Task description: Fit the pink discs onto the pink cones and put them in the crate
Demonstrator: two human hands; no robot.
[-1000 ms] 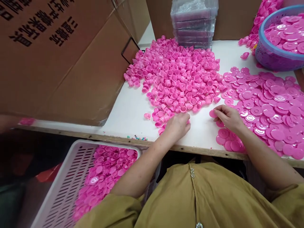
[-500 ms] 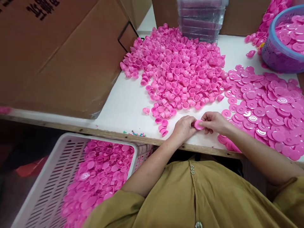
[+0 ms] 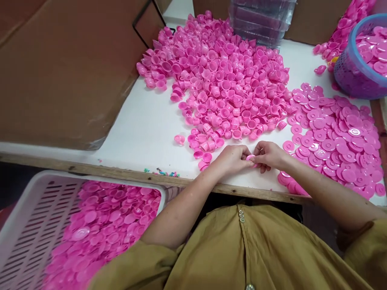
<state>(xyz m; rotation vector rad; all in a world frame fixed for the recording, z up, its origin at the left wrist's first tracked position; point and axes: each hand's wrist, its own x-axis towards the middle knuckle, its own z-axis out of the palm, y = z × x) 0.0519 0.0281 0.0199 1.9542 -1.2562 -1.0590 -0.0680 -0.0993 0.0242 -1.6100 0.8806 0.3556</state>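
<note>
Over the front of the white table, my left hand and my right hand meet with fingers pinched. Between them is a small pink toy saucer, gripped by both. Anything under the saucer in my left fingers is hidden. Beyond my hands spreads a heap of pink toy cups, with a few loose ones close to my left wrist. To the right of my right hand lies a wide pile of flat pink saucers.
A white plastic basket full of pink pieces stands below the table edge at left. A big cardboard box covers the table's left. At the back are stacked clear plastic trays; a blue basket of saucers is at right.
The saucer has tilted between my fingers, showing less of its face. My hands stay together at nearly the same place. The camera view has shifted slightly.
</note>
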